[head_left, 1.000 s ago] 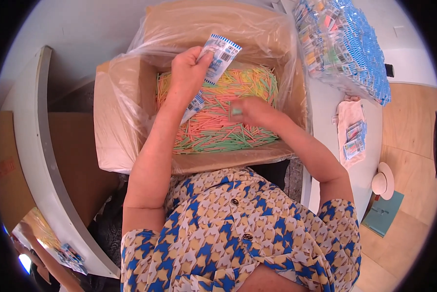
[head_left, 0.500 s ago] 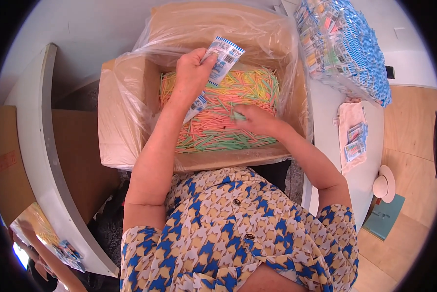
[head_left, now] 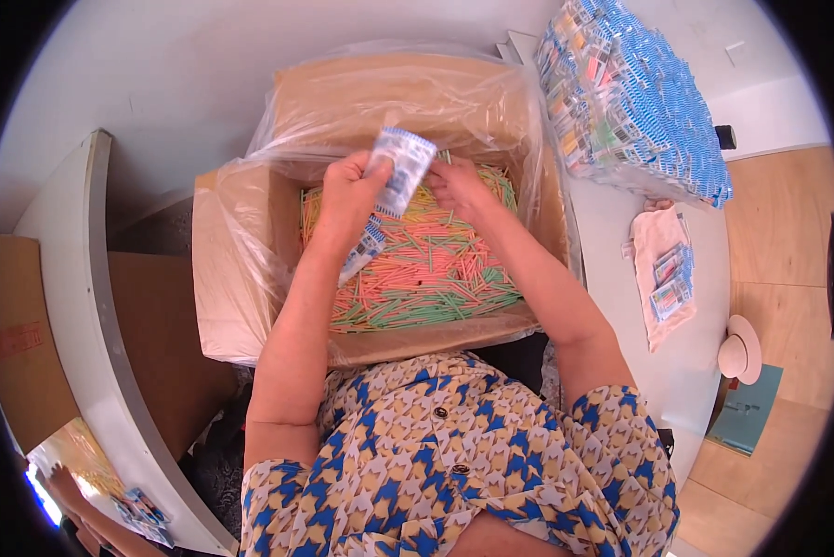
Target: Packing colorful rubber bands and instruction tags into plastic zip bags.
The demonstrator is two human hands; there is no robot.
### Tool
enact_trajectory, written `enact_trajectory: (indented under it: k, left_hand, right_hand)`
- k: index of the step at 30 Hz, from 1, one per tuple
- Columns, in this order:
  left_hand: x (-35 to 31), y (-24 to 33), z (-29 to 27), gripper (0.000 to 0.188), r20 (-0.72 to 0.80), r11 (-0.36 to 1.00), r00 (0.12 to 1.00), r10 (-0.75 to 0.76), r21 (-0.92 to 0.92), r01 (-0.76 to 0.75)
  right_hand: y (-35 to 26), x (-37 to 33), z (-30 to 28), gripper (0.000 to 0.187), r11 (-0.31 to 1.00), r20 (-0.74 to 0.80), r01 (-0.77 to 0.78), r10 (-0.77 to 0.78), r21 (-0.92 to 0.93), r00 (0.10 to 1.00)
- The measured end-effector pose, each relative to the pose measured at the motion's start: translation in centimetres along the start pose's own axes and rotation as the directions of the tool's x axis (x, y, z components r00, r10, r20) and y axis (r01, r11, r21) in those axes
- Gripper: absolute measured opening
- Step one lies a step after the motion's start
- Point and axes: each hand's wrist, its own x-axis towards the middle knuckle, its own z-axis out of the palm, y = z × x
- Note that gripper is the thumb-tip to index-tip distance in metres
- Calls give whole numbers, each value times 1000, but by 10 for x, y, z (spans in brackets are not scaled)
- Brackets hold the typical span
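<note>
My left hand (head_left: 350,197) is closed on a blue-and-white plastic packet (head_left: 404,172) above an open carton (head_left: 394,351) lined with clear plastic. Thin pastel sticks (head_left: 417,278) in pink, yellow and green fill the carton's bottom. At the packet's right edge my right hand (head_left: 461,188) is closed, fingertips pinched together. A pale green stick end shows above those fingers; how many sticks they hold is hidden. Below my left wrist more blue-and-white packets (head_left: 365,249) lie against the sticks, partly covered by my arm.
A tall heap of filled packets (head_left: 635,107) stands at the far right on a white table (head_left: 612,251). Nearer, two or so packets (head_left: 672,283) rest on a pink cloth (head_left: 656,237). Left of the carton is a white panel (head_left: 110,306); beyond it another person's arm (head_left: 97,511) shows.
My right hand has moved up and away from the sticks to the packet's edge. The packet in my left hand sits lower in the picture, as the whole view has shifted slightly.
</note>
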Motion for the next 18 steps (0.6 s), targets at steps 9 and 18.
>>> enact_trajectory:
  k: [9, 18]
  left_hand:
    - [-17, -7, 24, 12, 532, 971, 829, -174, 235, 53]
    - [-20, -8, 24, 10, 467, 979, 884, 28, 164, -118]
  right_hand:
    - [-20, -64, 31, 32, 905, 56, 305, -335, 296, 940]
    - [-18, -88, -14, 35, 926, -27, 327, -327, 188, 944]
